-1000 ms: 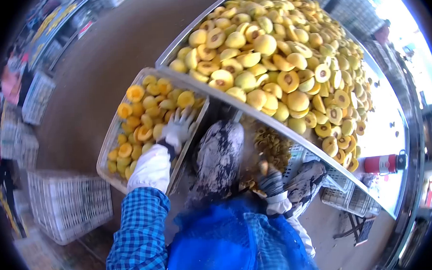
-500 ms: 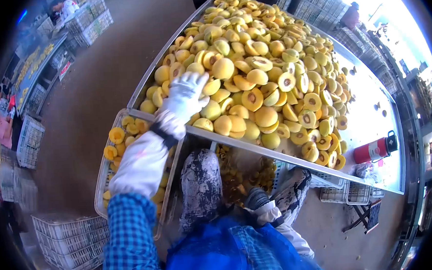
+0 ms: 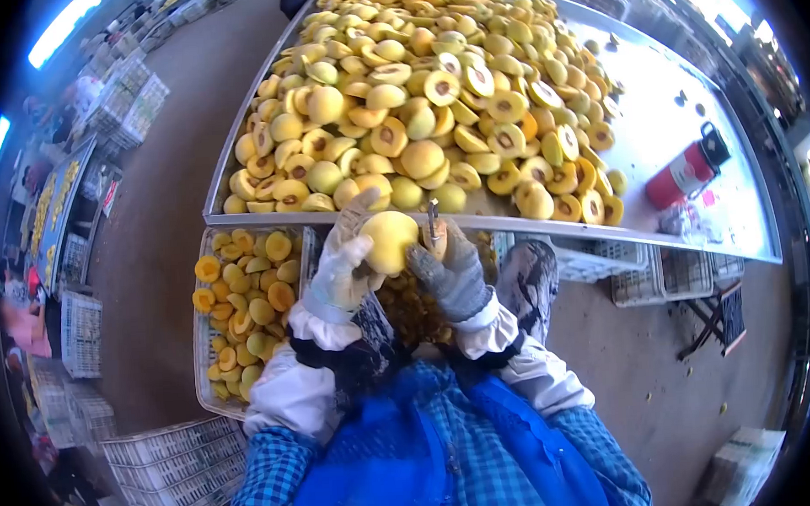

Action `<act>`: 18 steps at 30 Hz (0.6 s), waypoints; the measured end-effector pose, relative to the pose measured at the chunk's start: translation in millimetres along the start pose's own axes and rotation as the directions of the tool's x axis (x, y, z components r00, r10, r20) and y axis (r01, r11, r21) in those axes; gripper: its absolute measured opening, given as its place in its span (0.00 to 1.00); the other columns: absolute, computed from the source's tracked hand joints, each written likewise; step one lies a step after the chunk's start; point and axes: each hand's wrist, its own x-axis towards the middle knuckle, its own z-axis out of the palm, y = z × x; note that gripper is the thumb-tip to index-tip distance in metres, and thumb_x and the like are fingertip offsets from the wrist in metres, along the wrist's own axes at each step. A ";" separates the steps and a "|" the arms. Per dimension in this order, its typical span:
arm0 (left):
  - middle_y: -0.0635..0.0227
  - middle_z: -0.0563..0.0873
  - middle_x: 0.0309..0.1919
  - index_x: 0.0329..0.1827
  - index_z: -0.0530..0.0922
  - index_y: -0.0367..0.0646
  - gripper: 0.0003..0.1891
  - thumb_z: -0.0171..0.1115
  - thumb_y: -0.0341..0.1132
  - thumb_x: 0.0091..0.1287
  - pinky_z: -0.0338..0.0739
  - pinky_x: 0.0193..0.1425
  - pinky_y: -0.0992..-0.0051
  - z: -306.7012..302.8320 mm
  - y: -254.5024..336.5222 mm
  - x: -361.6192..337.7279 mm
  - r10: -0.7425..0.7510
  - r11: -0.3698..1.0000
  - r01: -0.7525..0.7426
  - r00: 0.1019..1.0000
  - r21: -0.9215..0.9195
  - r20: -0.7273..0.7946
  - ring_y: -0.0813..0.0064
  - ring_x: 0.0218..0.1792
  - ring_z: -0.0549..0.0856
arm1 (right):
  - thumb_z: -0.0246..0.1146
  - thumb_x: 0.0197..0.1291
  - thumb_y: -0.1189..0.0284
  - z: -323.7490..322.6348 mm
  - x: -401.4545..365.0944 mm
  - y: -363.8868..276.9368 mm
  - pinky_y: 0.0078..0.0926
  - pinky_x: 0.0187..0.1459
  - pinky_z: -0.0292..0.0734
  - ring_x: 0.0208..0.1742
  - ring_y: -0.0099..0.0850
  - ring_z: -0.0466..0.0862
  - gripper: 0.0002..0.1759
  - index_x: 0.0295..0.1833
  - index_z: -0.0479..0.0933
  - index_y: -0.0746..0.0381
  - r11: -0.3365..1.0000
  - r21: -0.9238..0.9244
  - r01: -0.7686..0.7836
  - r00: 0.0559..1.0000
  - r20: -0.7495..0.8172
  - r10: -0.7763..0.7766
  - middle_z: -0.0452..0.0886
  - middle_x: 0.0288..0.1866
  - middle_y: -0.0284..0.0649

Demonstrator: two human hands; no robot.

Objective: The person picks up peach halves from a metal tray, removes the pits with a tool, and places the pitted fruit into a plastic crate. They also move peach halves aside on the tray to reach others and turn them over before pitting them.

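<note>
My left hand [image 3: 336,273], in a pale work glove, is closed around a yellow peach [image 3: 390,242] just off the table's near edge. My right hand [image 3: 459,278], in a greyer glove, grips a small pitting tool [image 3: 434,224] with a wooden-looking handle and a thin dark metal tip pointing up. Its fingers reach the peach's right side. Beyond both hands, halved peaches [image 3: 388,137], many with stones showing, are heaped on a metal-rimmed table [image 3: 550,226]. Left of my left hand, a crate [image 3: 203,341] holds hollowed peach halves [image 3: 261,311].
A red flask [image 3: 680,179] stands on the table's right, with a crumpled plastic bag [image 3: 697,223] beside it. White crates [image 3: 174,471] are stacked at lower left, and others sit under the table. A folding stool [image 3: 724,319] stands at right. Other people work at far left.
My left hand has come back from the heap towards my body, now with a peach in it. My right hand has risen from my lap with the pitting tool to meet it. My view has shifted.
</note>
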 end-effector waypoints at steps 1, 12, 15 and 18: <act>0.63 0.80 0.46 0.64 0.64 0.41 0.28 0.58 0.40 0.61 0.77 0.25 0.81 2.1 -15.5 0.2 -0.002 0.999 0.001 1.000 -0.045 -0.025 0.77 0.34 0.83 | 0.66 0.55 0.69 -1.8 -4.1 -1.5 0.31 0.35 0.73 0.30 0.35 0.78 0.15 0.43 0.72 0.64 0.998 -0.050 -0.034 0.999 -0.016 0.033 0.78 0.30 0.43; 0.60 0.82 0.45 0.55 0.74 0.36 0.33 0.41 0.61 0.67 0.74 0.56 0.68 21.4 -94.7 6.0 -0.176 0.955 0.073 0.919 -0.286 -0.352 0.66 0.48 0.80 | 0.55 0.61 0.74 -40.8 -22.4 8.2 0.34 0.34 0.75 0.34 0.46 0.80 0.15 0.53 0.69 0.67 0.741 -0.468 0.482 0.872 0.170 -0.459 0.77 0.39 0.52; 0.60 0.82 0.44 0.55 0.74 0.35 0.34 0.42 0.60 0.66 0.74 0.55 0.68 9.1 -92.7 1.7 -0.129 0.973 0.058 0.939 -0.221 -0.320 0.65 0.47 0.81 | 0.54 0.63 0.70 -50.6 -47.9 9.3 0.45 0.23 0.72 0.25 0.51 0.78 0.14 0.53 0.68 0.64 0.762 -0.580 0.287 0.957 0.212 -0.199 0.75 0.37 0.53; 0.59 0.82 0.43 0.54 0.74 0.34 0.34 0.42 0.59 0.66 0.76 0.53 0.67 -1.2 -100.2 2.1 -0.142 0.976 0.063 0.912 -0.211 -0.386 0.65 0.44 0.82 | 0.52 0.65 0.61 -43.2 -64.2 27.4 0.48 0.22 0.70 0.23 0.52 0.78 0.14 0.42 0.69 0.62 0.786 -0.610 0.099 0.993 0.107 -0.041 0.74 0.22 0.52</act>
